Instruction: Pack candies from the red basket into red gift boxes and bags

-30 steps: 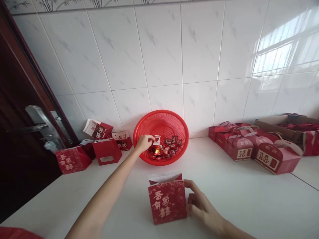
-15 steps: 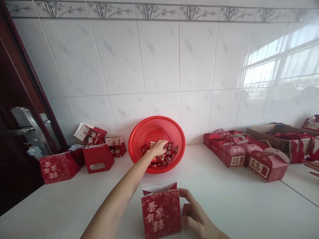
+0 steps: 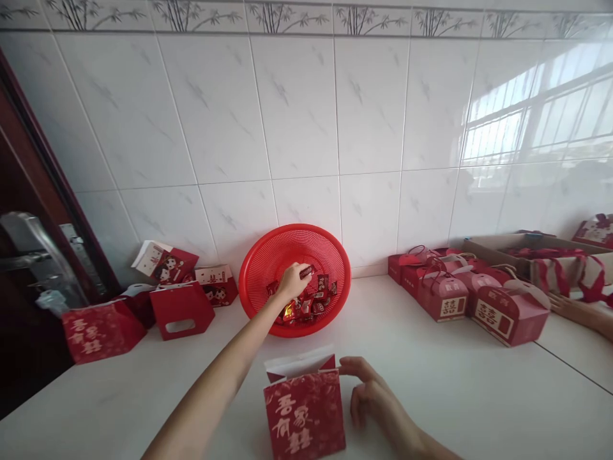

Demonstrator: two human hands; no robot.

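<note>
My left hand (image 3: 293, 282) reaches into a red plastic mesh basket (image 3: 249, 275) and pinches a candy (image 3: 306, 271) in a dark red wrapper. Below it in the basket lie several wrapped candies (image 3: 306, 308), mostly red, one shiny gold. Nearer to me a red paper gift box (image 3: 306, 415) with pale lettering stands upright, its top unfolded. Beside the box's right edge is my right hand (image 3: 376, 396), fingers bent and apart. Its index fingertip is at the box's upper corner, and it grips nothing.
Several red gift boxes (image 3: 182, 310) stand at the left near a door handle (image 3: 41, 249). More pink and red boxes (image 3: 510, 316) and a cardboard carton (image 3: 498, 246) are at the right. Another person's hand (image 3: 579, 313) rests by the carton. A tiled wall (image 3: 301, 128) closes the back.
My left hand has lifted slightly from the candies with one now showing between its fingers. My right hand's fingers have loosened beside the box. The other person's hand has come further into view.
</note>
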